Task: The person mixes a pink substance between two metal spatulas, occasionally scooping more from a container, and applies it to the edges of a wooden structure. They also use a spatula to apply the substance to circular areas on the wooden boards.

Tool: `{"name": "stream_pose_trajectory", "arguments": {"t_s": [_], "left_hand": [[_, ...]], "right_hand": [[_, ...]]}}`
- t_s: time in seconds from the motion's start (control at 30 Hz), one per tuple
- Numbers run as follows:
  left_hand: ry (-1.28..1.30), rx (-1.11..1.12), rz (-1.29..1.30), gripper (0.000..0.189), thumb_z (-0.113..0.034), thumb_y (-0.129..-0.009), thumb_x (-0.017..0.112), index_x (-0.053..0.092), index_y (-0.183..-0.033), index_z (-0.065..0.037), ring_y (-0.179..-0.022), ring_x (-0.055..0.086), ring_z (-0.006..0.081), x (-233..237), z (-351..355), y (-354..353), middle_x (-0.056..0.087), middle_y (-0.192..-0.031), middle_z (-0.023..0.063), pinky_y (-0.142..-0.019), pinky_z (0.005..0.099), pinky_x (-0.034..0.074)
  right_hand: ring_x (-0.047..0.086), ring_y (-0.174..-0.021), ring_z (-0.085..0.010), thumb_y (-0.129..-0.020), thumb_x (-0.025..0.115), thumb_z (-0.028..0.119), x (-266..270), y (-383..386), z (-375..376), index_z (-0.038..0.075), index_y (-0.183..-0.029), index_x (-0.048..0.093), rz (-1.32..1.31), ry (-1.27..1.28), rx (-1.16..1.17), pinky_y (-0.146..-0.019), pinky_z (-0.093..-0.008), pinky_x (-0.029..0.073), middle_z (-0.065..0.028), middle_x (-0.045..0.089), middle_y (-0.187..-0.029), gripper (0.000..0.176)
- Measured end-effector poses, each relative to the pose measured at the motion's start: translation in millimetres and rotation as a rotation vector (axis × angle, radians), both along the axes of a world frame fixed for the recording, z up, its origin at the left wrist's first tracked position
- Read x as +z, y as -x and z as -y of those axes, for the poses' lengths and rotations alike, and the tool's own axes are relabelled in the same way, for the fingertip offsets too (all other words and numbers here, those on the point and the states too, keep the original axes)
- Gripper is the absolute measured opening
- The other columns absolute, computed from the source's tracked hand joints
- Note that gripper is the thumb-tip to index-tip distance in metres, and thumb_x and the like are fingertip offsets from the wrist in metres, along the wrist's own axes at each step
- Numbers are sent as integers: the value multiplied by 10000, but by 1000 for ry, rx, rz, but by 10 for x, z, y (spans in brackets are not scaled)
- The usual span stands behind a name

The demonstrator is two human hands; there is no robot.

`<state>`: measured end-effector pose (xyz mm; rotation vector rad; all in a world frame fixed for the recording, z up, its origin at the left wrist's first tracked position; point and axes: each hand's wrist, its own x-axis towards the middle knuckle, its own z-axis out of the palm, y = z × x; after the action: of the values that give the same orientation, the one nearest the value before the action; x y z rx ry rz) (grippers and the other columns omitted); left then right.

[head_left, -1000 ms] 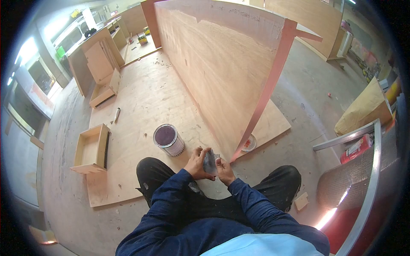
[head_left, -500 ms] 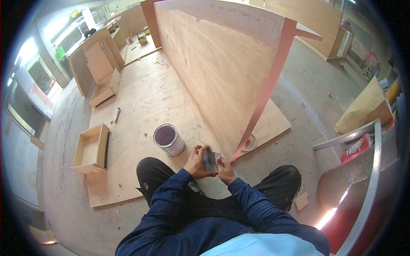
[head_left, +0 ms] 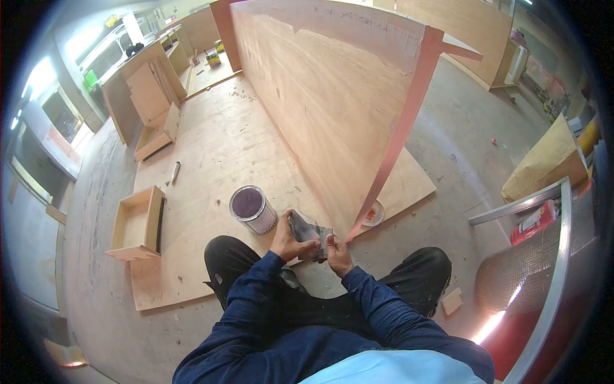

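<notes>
Between my knees, a dark grey, worn piece of sandpaper [head_left: 306,228] is held in both hands, spread at its left part and creased near the right. My left hand [head_left: 287,242] grips its left side, thumb across the front. On its right edge, my right hand [head_left: 338,255] pinches with the thumb on top. Just beyond my left hand stands an uncovered can [head_left: 261,221] with dark purplish contents. The upright plywood panel [head_left: 332,96], with its pinkish front edge, rises right in front of my hands.
A plywood base [head_left: 211,160] lies under the panel. On it are a small drawer box [head_left: 137,221], a slim tool [head_left: 175,171] and a round clear container [head_left: 373,214]. To my right are a metal frame [head_left: 563,256] and a paper bag [head_left: 547,163].
My left hand has turned and shifted slightly left, opening the sandpaper out into a wider sheet. My right hand stays nearly in place on its edge.
</notes>
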<state>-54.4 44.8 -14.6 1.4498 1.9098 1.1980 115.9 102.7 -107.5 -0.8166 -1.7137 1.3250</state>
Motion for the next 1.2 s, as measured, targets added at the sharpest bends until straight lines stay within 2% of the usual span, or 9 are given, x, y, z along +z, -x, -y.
{"name": "stream_pose_trajectory", "arguments": {"t_s": [0.57, 0.63, 0.67, 0.77, 0.87, 0.93, 1.0, 1.13, 1.2], "left_hand": [[42, 54, -97, 1145, -400, -569, 909, 266, -1370, 106, -1220, 478, 385, -80, -21, 24, 453, -1282, 318, -1026, 389, 400], [221, 109, 27, 1064, -389, -630, 885, 290, -1367, 97, -1124, 550, 337, -19, -11, 50, 494, -1231, 289, -969, 387, 448], [222, 109, 28, 1064, -389, -630, 885, 290, -1367, 97, -1124, 550, 337, -57, -23, 72, 494, -1231, 289, -969, 387, 448], [173, 320, 438, 860, -316, -760, 816, 337, -1353, 83, -963, 599, 229, -178, -50, 114, 562, -1115, 219, -794, 346, 516], [99, 319, 675, 803, -271, -786, 796, 348, -1351, 81, -958, 595, 210, -279, -92, 246, 595, -1073, 183, -747, 322, 508], [144, 336, 760, 716, -205, -828, 755, 355, -1348, 83, -936, 596, 188, -189, -62, 245, 625, -1017, 133, -759, 314, 493], [-6, 288, 1023, 603, -178, -857, 717, 414, -1312, 77, -913, 604, 184, -284, -71, 271, 639, -982, 99, -773, 322, 489], [15, 102, 1227, 486, -153, -880, 675, 478, -1266, 67, -927, 616, 202, -438, -39, 392, 634, -1020, 103, -767, 345, 504], [118, 29, 1330, 404, -141, -886, 648, 529, -1224, 45, -982, 618, 226, -209, -5, 292, 621, -1054, 103, -786, 387, 523]], "right_hand": [[455, -720, -77, -1026, 347, 453, -31, 3, 8, 30, -812, 498, -48, 28, 37, -658, -260, 415, 19, 463, -733, 498], [501, -776, -92, -1026, 354, 449, 42, -10, 18, 9, -891, 554, -19, -39, -5, -710, -269, 437, 0, 533, -786, 502], [501, -776, -92, -1026, 354, 449, 7, 3, 5, 9, -891, 554, -19, -39, -5, -710, -269, 437, 0, 533, -786, 502], [519, -832, -101, -1025, 379, 430, -144, 15, -48, -16, -1008, 593, -79, 6, 32, -758, -266, 440, -22, 596, -872, 495], [525, -851, -98, -1022, 409, 407, -104, -7, -62, -27, -1085, 598, -2, -11, 29, -770, -255, 440, -29, 622, -936, 478], [520, -832, -93, -1016, 437, 396, -70, -8, -62, -24, -1065, 598, -3, 3, 39, -757, -256, 442, -15, 614, -917, 452], [519, -827, -92, -1015, 441, 399, -42, -13, -57, -19, -1068, 599, 28, 11, 20, -752, -255, 442, -10, 611, -912, 450], [530, -813, -88, -1009, 461, 391, -97, -7, -59, -4, -1082, 605, 50, 98, -12, -745, -252, 450, -6, 612, -913, 427], [548, -818, -91, -1008, 469, 382, -352, 4, -114, 2, -1091, 604, 50, 97, -29, -751, -255, 460, -10, 619, -924, 412]]}}
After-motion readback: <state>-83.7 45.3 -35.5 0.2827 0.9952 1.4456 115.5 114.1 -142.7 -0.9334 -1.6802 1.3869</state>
